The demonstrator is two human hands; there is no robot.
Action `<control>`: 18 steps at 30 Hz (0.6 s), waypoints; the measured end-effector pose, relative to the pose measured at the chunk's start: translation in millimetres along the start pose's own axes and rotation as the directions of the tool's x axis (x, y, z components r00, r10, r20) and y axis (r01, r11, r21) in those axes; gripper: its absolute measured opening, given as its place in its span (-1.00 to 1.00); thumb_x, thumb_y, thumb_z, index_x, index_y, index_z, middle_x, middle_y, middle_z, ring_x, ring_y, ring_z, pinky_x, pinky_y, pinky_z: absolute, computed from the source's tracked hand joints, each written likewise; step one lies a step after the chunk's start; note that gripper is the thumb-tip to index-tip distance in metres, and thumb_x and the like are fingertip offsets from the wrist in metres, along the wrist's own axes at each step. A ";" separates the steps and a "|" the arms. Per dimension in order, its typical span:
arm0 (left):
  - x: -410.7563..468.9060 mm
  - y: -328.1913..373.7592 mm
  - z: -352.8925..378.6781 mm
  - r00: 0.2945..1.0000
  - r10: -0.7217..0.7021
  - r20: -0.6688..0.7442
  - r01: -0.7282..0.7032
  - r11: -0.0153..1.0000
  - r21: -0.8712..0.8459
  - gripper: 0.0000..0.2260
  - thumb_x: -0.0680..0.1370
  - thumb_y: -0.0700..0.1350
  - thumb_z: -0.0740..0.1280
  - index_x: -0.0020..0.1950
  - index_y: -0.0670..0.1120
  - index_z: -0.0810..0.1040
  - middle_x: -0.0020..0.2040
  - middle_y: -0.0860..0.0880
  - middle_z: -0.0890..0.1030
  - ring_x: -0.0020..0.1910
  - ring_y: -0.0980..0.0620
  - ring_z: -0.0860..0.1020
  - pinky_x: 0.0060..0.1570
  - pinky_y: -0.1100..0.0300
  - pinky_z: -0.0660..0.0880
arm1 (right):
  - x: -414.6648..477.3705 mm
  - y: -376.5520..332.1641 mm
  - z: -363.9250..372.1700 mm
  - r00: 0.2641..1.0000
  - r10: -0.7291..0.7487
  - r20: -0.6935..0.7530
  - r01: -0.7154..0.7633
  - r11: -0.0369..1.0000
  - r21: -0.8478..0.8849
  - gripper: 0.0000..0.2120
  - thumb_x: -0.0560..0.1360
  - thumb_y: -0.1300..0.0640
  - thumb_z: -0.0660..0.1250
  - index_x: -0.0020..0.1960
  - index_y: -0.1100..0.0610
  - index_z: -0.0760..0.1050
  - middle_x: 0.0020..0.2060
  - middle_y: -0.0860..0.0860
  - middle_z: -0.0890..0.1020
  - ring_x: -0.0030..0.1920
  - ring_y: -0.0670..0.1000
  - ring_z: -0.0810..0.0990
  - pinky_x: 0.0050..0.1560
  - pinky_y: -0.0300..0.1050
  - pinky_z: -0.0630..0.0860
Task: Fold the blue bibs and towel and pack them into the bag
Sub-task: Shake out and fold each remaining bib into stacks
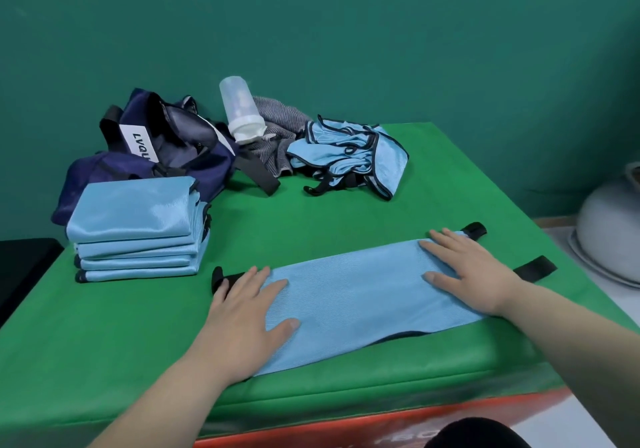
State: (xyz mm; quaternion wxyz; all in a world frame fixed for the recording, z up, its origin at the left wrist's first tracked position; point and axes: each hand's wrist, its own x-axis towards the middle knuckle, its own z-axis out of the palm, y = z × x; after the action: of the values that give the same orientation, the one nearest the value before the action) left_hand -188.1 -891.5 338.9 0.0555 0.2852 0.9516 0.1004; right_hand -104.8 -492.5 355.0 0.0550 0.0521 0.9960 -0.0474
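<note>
Blue bib (360, 295), folded into a long band, flat on the green counter (346, 219) near its front edge, running slantwise from near left to far right. Black strap ends (535, 269) poking out past both short ends. Left hand (242, 312) palm-down on the bib's left end, fingers (273, 288) straight and slightly spread, pressing the cloth, thumb out to the side. Right hand (474, 271) palm-down on the right end, fingers (440, 250) likewise straight, lightly spread, flat on the fabric.

Behind and to the left, well apart from the band: stack of folded bibs (138, 229), four layers showing, squared up on the counter. Just behind the stack and touching it, navy bag (145, 156), slumped, mouth open, white label with black letters on its side. Beside the bag, clear bottle (242, 108) with a white cap, tilted cap-down against a grey striped cloth (277, 125). Right of that cloth, loose heap of unfolded bibs (349, 156), dark-edged, straps trailing forward. Off the counter at far right, pale rounded pot (609, 229).
</note>
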 end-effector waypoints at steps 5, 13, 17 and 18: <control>-8.4 -13.9 -14.6 1.000 0.013 0.022 -0.015 0.994 0.110 -0.16 0.35 0.48 -0.25 0.60 0.21 0.06 0.63 0.12 -0.08 0.60 0.08 -0.19 0.55 -0.04 -0.25 | -1.7 -3.5 -11.7 0.996 -0.014 0.083 0.020 0.998 -0.065 -0.12 0.42 -0.52 -0.24 0.63 -0.10 -0.09 0.62 -0.06 -0.06 0.60 -0.02 -0.16 0.55 -0.08 -0.19; -42.3 -29.6 -24.9 0.999 -0.047 -0.008 0.047 0.997 0.058 -0.12 0.35 0.53 -0.29 0.61 0.19 -0.11 0.63 0.10 -0.14 0.60 0.09 -0.14 0.55 -0.02 -0.24 | -10.4 -91.4 -23.4 0.994 -0.106 -0.020 0.106 0.994 0.032 -0.25 0.54 -0.41 -0.11 0.56 0.01 0.21 0.57 0.04 0.19 0.61 0.07 -0.03 0.58 0.00 0.00; -64.9 -37.5 -20.3 0.997 -0.035 -0.065 0.036 0.999 0.016 -0.20 0.38 0.44 -0.27 0.60 0.20 -0.03 0.63 0.12 -0.06 0.60 0.09 -0.10 0.57 0.00 -0.17 | -31.1 -181.8 -9.9 0.931 -0.358 -0.071 0.365 0.923 0.125 -0.41 0.53 -0.24 0.28 0.48 0.00 0.37 0.47 -0.01 0.35 0.53 0.01 0.19 0.51 -0.11 0.12; -71.7 -39.9 -18.3 0.996 -0.042 -0.077 0.043 0.999 0.008 -0.20 0.38 0.43 -0.25 0.60 0.20 0.02 0.63 0.11 -0.03 0.60 0.08 -0.06 0.57 0.00 -0.15 | -36.4 -201.4 -4.5 0.901 -0.421 -0.102 0.431 0.896 0.106 -0.42 0.49 -0.23 0.30 0.43 0.00 0.42 0.39 -0.01 0.42 0.45 0.02 0.29 0.46 -0.09 0.21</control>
State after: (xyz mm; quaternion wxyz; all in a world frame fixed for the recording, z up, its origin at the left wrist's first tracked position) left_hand -152.7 -966.8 351.3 0.0199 0.2611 0.9593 0.1057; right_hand -91.3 -695.1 381.6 0.0019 -0.1621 0.9796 -0.1188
